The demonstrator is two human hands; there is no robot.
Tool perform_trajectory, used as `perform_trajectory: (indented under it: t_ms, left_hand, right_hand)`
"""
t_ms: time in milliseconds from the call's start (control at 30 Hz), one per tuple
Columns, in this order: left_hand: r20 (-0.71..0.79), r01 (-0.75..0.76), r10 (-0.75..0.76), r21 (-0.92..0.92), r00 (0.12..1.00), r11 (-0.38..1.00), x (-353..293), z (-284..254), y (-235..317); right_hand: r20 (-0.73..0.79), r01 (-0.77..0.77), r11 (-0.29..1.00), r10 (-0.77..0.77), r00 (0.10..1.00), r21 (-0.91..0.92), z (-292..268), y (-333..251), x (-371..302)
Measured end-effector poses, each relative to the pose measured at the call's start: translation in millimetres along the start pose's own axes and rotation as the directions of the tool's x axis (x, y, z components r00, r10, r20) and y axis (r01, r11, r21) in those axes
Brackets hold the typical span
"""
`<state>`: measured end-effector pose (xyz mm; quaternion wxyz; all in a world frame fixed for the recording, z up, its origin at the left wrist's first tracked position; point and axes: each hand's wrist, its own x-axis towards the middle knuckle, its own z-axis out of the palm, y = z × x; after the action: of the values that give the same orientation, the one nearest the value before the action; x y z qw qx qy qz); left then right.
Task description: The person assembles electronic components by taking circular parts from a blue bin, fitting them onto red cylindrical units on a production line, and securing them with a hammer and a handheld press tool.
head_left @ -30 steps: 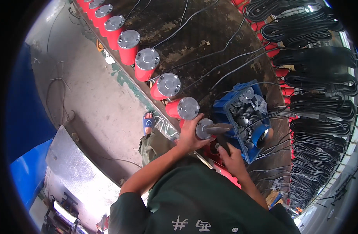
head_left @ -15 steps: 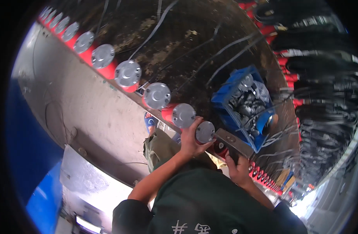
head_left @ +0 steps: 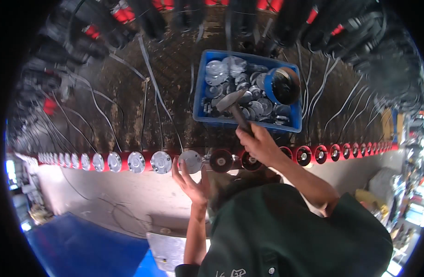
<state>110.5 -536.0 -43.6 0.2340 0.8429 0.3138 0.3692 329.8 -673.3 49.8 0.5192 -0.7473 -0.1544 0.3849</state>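
Note:
A long row of red cylinders (head_left: 175,154) runs across the bench edge. Those on the left carry round silver caps (head_left: 136,162); those on the right show open dark ends (head_left: 221,160). My left hand (head_left: 190,179) grips the rim of the last silver cap (head_left: 191,161) and holds it against its cylinder. My right hand (head_left: 259,144) grips the dark handle of a hammer (head_left: 235,107), whose head is raised over a blue crate (head_left: 200,99). The crate is full of loose silver caps.
A blue-rimmed round part (head_left: 282,86) lies in the crate's right corner. Black cables (head_left: 149,87) trail over the dark bench top, with black cable bundles (head_left: 369,51) stacked along the far side. A blue sheet (head_left: 83,244) lies on the floor below.
The view has swung so the cylinder row now runs level. My right hand has lifted the hammer away from the cap, up over the blue crate. My left hand stays on the cap.

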Motion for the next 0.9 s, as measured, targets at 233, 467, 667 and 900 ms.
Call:
perform_trajectory:
  t_ms: [233,467,667,900]
  left_hand:
    - [0.312,-0.237,0.1,0.44,0.945,0.866,-28.0,-13.1,-0.3]
    - [0.358,-0.258,0.045,0.573,0.932,0.778,-22.6,-13.1,16.0]
    - [0.332,-0.245,0.044,0.592,0.942,0.768,-22.3,-11.4,30.6]
    - [0.295,-0.2,0.07,0.439,0.953,0.876,44.1,-37.9,28.9]
  right_hand:
    - [-0.172,0.188,0.939,-0.243,0.955,-0.288,-99.3,35.9,32.8]
    - [-0.007,0.505,0.665,-0.609,0.793,-0.551,-127.8,53.8,89.1]
    - [0.171,0.25,0.36,-0.239,0.956,-0.899,-170.9,93.0,55.3]
    - [0.318,0.388,0.292,-0.259,0.912,-0.874,-181.1,108.3,80.6]
